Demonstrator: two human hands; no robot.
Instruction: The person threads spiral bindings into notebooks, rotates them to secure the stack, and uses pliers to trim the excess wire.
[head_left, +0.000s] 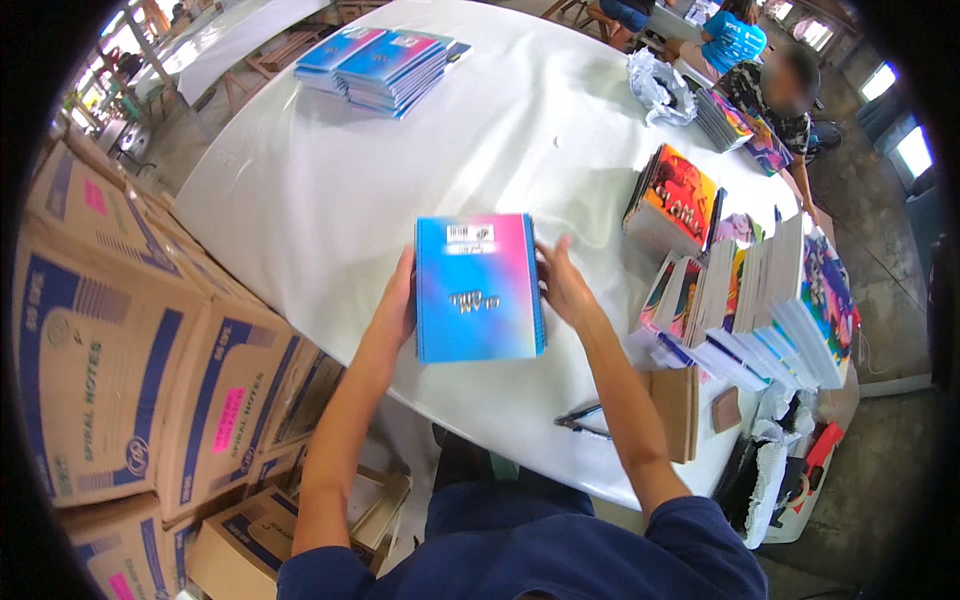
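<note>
Near the table's front edge, a stack of blue and pink spiral notebooks (478,335) sits squared up between my hands, its coil bindings showing along the sides. My left hand (403,292) presses its left edge, with most of the fingers hidden beside or under the books. Against the right edge, my right hand (562,283) curls its fingers, the thumb sticking up and away. Whether the stack rests on the table or is slightly raised, I cannot tell.
Matching notebook piles (385,75) stand at the far left of the white-covered table (270,200). Red-orange notebooks (675,205) and a long row of upright notebooks (740,300) occupy the right. Cardboard boxes (110,370) rise at the left. A co-worker (790,90) sits at the far right.
</note>
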